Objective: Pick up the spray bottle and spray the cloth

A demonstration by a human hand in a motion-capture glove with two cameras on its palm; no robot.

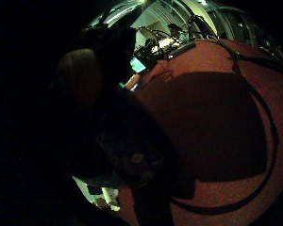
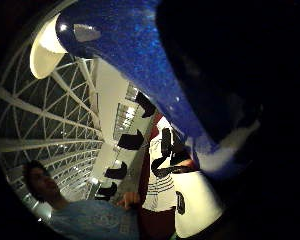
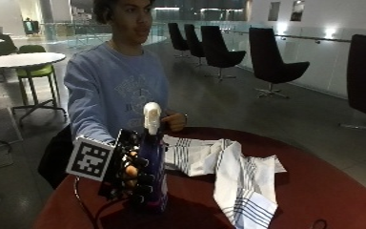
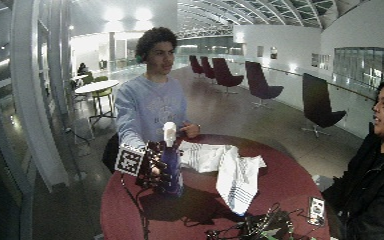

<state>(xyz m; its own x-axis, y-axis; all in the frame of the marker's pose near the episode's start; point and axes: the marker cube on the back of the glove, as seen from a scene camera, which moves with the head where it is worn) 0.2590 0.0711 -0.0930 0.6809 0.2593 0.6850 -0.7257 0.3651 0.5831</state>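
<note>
The gloved right hand [image 3: 131, 172] has its fingers curled around the blue spray bottle [image 3: 152, 162], which stands upright on the red tabletop [image 3: 310, 186], just beside the striped white cloth [image 3: 234, 171].

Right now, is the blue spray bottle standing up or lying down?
Standing up. The spray bottle is upright on the red table, white nozzle on top, with the gloved right hand wrapped around its body. The striped cloth lies beside it.

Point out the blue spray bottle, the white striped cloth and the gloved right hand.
blue spray bottle [image 3: 154, 157]: outside view, on its body.
white striped cloth [image 3: 243, 179]: outside view, on its hanging fold.
gloved right hand [image 3: 132, 174]: outside view, on its fingers.
</note>
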